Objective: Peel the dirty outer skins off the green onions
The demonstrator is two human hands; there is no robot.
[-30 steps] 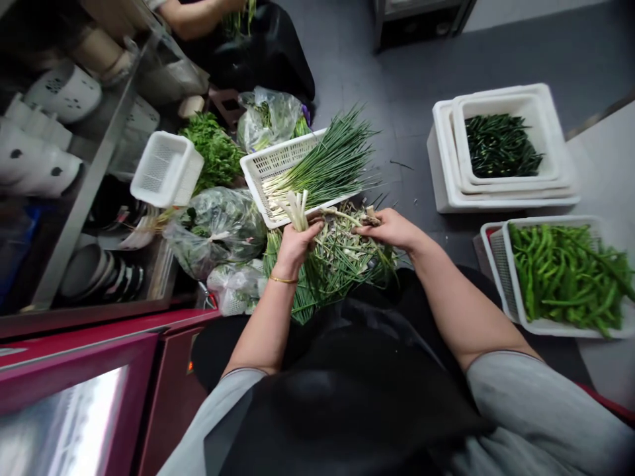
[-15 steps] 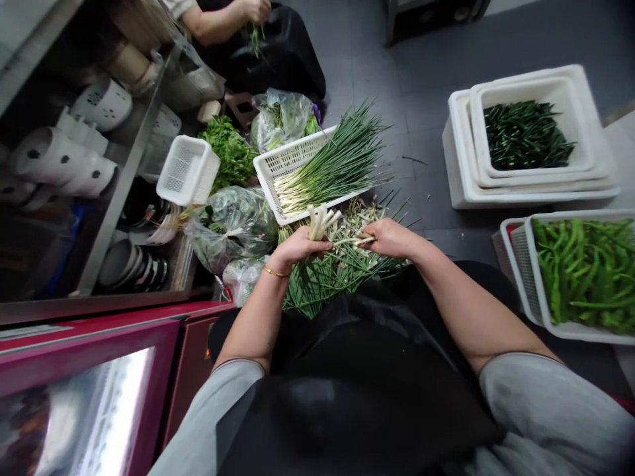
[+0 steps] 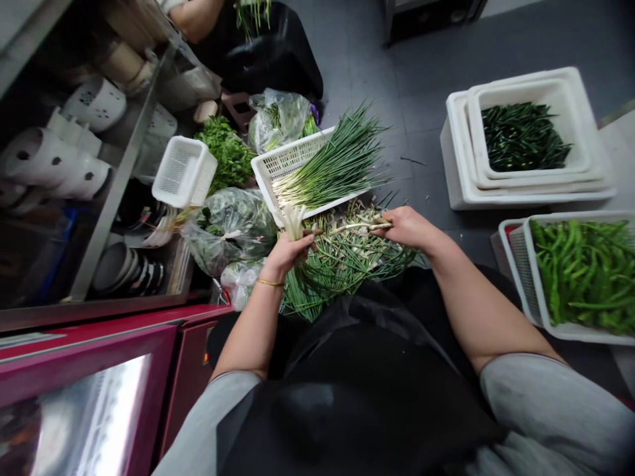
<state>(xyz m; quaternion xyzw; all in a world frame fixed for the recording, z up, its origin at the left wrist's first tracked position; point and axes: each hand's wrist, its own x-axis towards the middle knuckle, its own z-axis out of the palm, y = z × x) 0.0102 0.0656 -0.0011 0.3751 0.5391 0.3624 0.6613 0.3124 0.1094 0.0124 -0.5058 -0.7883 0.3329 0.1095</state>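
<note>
My left hand (image 3: 286,254) is closed around a bunch of scallions (image 3: 294,221), white ends pointing up and green leaves hanging below. In my right hand (image 3: 407,229), off to the right, the fingers pinch a thin scallion (image 3: 364,227) with a pale stalk stretching back toward the left hand. Beneath both hands spreads a loose pile of scallions (image 3: 327,277) mixed with pale trimmings. Just beyond it, a white plastic basket (image 3: 262,188) holds scallions laid side by side, their green tops overhanging its right side.
Left of the basket are bagged greens (image 3: 233,221), leafy herbs (image 3: 225,149) and a small white basket (image 3: 181,172). At right stand white tubs (image 3: 459,152) with dark green chillies and a basket of light green chillies (image 3: 585,271). A co-worker's arm (image 3: 198,16) shows at the top.
My hands have moved apart, the left one leftward and the right one rightward with the scallion. The co-worker's hand has risen out of view, with greens still hanging there.
</note>
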